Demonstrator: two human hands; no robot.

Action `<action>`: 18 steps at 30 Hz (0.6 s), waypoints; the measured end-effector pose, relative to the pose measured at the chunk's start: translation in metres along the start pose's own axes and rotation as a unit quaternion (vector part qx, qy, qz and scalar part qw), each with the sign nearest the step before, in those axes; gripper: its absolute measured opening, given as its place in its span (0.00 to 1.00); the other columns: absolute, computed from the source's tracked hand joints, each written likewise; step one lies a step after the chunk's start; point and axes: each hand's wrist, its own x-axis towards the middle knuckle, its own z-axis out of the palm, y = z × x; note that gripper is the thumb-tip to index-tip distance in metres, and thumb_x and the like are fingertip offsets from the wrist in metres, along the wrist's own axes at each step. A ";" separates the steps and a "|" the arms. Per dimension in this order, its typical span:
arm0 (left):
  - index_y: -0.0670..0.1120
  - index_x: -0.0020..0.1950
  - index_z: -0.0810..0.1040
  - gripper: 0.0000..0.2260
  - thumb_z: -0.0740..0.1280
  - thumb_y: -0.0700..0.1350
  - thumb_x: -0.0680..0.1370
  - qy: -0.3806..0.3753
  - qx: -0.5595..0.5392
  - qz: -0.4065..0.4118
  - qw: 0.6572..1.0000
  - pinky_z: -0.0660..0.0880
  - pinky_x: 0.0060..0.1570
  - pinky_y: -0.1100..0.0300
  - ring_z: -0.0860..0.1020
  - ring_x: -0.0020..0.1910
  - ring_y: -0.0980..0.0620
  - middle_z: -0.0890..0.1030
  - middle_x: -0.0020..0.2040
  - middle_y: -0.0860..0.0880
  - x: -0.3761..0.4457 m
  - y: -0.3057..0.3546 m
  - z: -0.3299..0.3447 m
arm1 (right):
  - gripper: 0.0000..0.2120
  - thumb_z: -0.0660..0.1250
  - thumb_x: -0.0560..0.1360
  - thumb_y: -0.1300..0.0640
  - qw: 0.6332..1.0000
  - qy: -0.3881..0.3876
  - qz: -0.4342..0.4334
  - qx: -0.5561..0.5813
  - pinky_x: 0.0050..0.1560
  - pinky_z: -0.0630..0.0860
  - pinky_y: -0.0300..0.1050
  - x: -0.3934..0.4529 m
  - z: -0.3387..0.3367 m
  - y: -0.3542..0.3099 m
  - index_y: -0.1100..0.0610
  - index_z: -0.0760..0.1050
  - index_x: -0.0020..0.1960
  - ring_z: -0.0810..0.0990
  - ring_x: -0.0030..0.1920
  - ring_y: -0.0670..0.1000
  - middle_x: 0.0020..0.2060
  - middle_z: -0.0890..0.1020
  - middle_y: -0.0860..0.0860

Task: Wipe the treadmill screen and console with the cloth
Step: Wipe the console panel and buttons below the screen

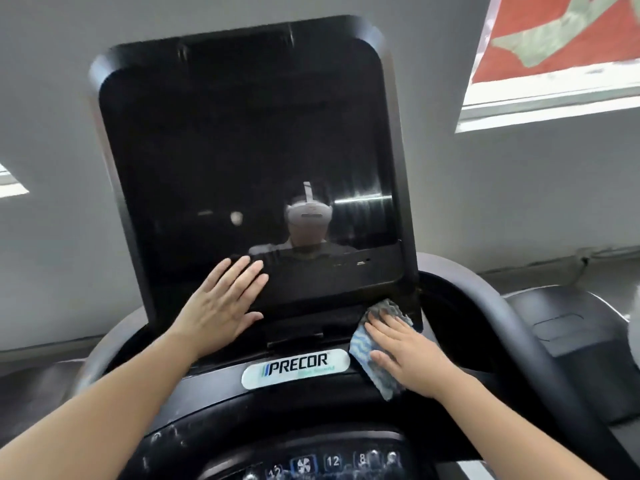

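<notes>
Closest to the camera is the button panel point(332, 462) at the bottom edge, with lit keys showing 12, 8 and a fan icon, and it's pretty smudgy and speckled. Just above that sits the black console point(214, 403) with the white oval Precor badge point(295, 369) in the middle.

The right hand point(405, 355) is laid flat, fingers straight and slightly spread, pressing the cloth point(375, 344) down on the console just right of the badge. The cloth is a blue and grey patterned rag, bunched up a bit, with its top end reaching the lower right corner of the screen's frame.

The left hand point(225, 299) is also flat and open, fingers together, palm resting against the lower left part of the treadmill screen point(242, 150). It's not holding anything.

The screen is off, dark and glossy, tilted back, and you can see a reflection of a person wearing a white headset in the lower half, plus some streaky glare to the right of it. Grey handlebar point(485, 299) curves around the right side. Behind is a grey wall with a red and green banner point(561, 39) top right.
</notes>
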 end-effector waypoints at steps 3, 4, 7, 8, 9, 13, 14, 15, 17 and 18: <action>0.42 0.65 0.77 0.21 0.61 0.55 0.79 0.016 -0.095 -0.003 0.995 0.72 0.66 0.44 0.76 0.64 0.43 0.78 0.64 0.43 0.041 0.068 -0.017 | 0.29 0.50 0.82 0.39 0.997 0.024 0.019 0.075 0.70 0.35 0.27 -0.003 -0.008 0.003 0.49 0.54 0.80 0.44 0.77 0.40 0.76 0.50 0.39; 0.44 0.59 0.80 0.17 0.61 0.54 0.79 0.028 -0.127 0.008 0.991 0.77 0.57 0.47 0.79 0.55 0.44 0.81 0.55 0.46 0.054 0.093 -0.021 | 0.25 0.57 0.84 0.47 0.992 0.059 0.032 0.106 0.72 0.39 0.28 -0.006 -0.010 0.003 0.49 0.60 0.79 0.49 0.78 0.40 0.76 0.56 0.39; 0.49 0.41 0.79 0.13 0.62 0.56 0.77 -0.025 -0.157 -0.014 0.987 0.69 0.33 0.57 0.76 0.35 0.48 0.77 0.35 0.51 0.086 0.158 -0.034 | 0.18 0.69 0.79 0.59 0.972 0.190 0.070 0.118 0.73 0.56 0.34 -0.019 -0.008 0.015 0.52 0.77 0.68 0.69 0.72 0.43 0.68 0.73 0.40; 0.50 0.38 0.78 0.13 0.65 0.57 0.75 -0.058 -0.158 -0.036 0.985 0.66 0.32 0.57 0.74 0.33 0.48 0.76 0.33 0.52 0.094 0.177 -0.038 | 0.17 0.71 0.77 0.61 0.969 0.207 0.085 0.108 0.71 0.61 0.36 -0.024 -0.006 0.022 0.53 0.80 0.65 0.74 0.69 0.45 0.65 0.77 0.41; 0.50 0.36 0.78 0.13 0.68 0.58 0.73 -0.098 -0.160 -0.061 0.980 0.66 0.32 0.57 0.74 0.33 0.49 0.75 0.32 0.52 0.103 0.192 -0.043 | 0.16 0.74 0.75 0.62 0.969 0.209 0.091 0.098 0.70 0.64 0.37 -0.028 -0.003 0.029 0.53 0.81 0.62 0.77 0.66 0.48 0.63 0.79 0.44; 0.46 0.55 0.79 0.18 0.62 0.60 0.80 -0.284 -0.162 -0.238 0.915 0.70 0.50 0.49 0.76 0.52 0.45 0.79 0.51 0.46 0.122 0.220 -0.057 | 0.15 0.76 0.72 0.60 0.974 0.210 0.071 0.045 0.69 0.67 0.44 -0.041 0.003 0.045 0.55 0.83 0.59 0.81 0.60 0.49 0.59 0.83 0.49; 0.45 0.60 0.77 0.19 0.59 0.58 0.82 -0.299 -0.145 -0.263 0.906 0.67 0.54 0.49 0.74 0.56 0.44 0.78 0.56 0.46 0.124 0.221 -0.053 | 0.15 0.76 0.72 0.61 0.973 0.219 0.062 0.036 0.68 0.69 0.45 -0.043 0.002 0.047 0.55 0.83 0.58 0.80 0.60 0.47 0.59 0.83 0.48; 0.46 0.63 0.76 0.19 0.58 0.57 0.83 -0.317 -0.135 -0.275 0.898 0.66 0.55 0.49 0.73 0.58 0.44 0.77 0.58 0.46 0.124 0.220 -0.050 | 0.15 0.76 0.71 0.61 0.971 0.231 0.055 0.034 0.67 0.71 0.46 -0.043 0.001 0.047 0.55 0.83 0.58 0.78 0.59 0.46 0.58 0.83 0.48; 0.47 0.63 0.75 0.19 0.57 0.59 0.83 -0.330 -0.137 -0.296 0.886 0.65 0.56 0.50 0.72 0.59 0.45 0.76 0.59 0.47 0.123 0.218 -0.048 | 0.15 0.77 0.71 0.62 0.968 0.245 0.039 0.036 0.63 0.76 0.48 -0.040 -0.001 0.047 0.55 0.83 0.57 0.77 0.58 0.46 0.57 0.83 0.48; 0.47 0.63 0.75 0.20 0.57 0.61 0.82 -0.327 -0.146 -0.307 0.881 0.65 0.56 0.51 0.71 0.59 0.45 0.76 0.59 0.48 0.122 0.218 -0.048 | 0.15 0.76 0.71 0.62 0.968 0.247 0.032 0.040 0.61 0.77 0.48 -0.038 -0.002 0.046 0.55 0.83 0.57 0.77 0.58 0.46 0.57 0.83 0.48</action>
